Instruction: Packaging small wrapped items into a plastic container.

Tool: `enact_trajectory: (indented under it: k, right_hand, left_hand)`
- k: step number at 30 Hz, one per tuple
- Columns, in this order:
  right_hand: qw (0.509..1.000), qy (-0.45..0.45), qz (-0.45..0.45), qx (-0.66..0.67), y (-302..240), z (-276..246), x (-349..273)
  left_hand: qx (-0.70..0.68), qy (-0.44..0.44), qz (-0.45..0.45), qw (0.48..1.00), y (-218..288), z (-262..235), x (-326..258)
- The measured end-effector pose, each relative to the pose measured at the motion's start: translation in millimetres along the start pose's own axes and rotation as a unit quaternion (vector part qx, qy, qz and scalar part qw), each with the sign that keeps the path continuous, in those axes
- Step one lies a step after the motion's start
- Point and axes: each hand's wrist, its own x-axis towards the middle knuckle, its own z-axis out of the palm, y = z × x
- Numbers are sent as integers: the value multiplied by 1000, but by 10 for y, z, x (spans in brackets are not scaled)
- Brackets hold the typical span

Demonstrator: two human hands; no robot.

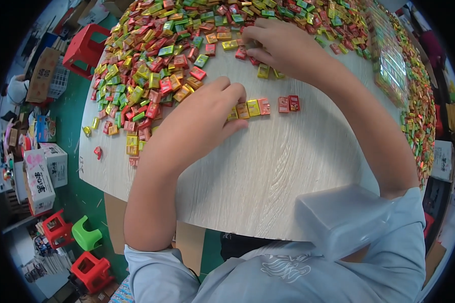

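Note:
A big heap of small wrapped candies (pixel 156 55) in red, green, yellow and orange covers the far part of a pale wooden table (pixel 268 166). A short row of candies (pixel 262 106) lies lined up in the middle. My left hand (pixel 210 111) rests on the table with its fingers curled at the left end of that row. My right hand (pixel 278 45) reaches into the near edge of the heap, fingers bent over red and yellow pieces; whether it holds one is hidden.
A flat block of neatly packed candies (pixel 389 60) lies at the right, with more loose candies (pixel 422 111) beyond it. A translucent plastic box (pixel 344 217) sits at the near table edge. Red and green stools (pixel 83 237) and cardboard boxes (pixel 40 177) stand on the floor at left.

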Motion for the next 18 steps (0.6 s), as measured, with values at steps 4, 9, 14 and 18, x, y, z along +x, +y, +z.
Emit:
enact_trajectory:
  k: [4,9,14,18]
  right_hand:
    - [996,49,-29,74,16,-163,-83]
    - [968,-68,77,229,-333,-476,-489]
    - [979,-78,12,189,-398,-375,-675]
    - [985,-54,35,162,-384,-374,-725]
  left_hand:
    - [-6,-4,-3,1000,30,-3,-3]
    - [7,-7,-6,1000,7,0,-15]
    - [2,-21,-10,1000,23,-33,-11]
    - [-4,-20,-17,1000,25,-24,-8]
